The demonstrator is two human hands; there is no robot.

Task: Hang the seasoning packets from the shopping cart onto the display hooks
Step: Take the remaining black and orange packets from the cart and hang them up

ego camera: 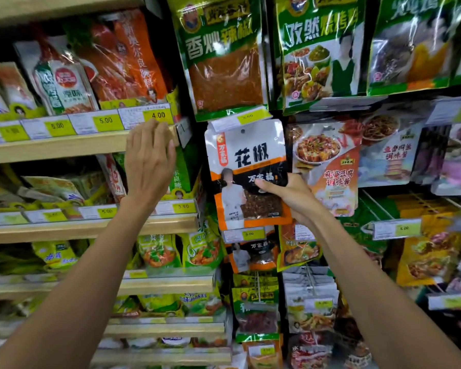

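Note:
A white, orange and black seasoning packet (246, 166) with a small hang hole near its top is held upright in front of the hook display. My right hand (290, 198) grips its lower right edge, thumb across the front. The packet's top sits just under a yellow price tag (246, 118) at the end of a display hook. My left hand (149, 158) is raised with straight fingers, its fingertips on the front lip of a wooden shelf (64, 147) to the left of the packet. It holds nothing. The shopping cart is out of view.
Green packets (224, 57) hang above, and a matching packet (253, 254) hangs below. Red and white sauce packets (328, 161) hang right beside my right hand. Wooden shelves with price labels (105, 121) and standing packets fill the left. Empty hook rails (410, 206) show at right.

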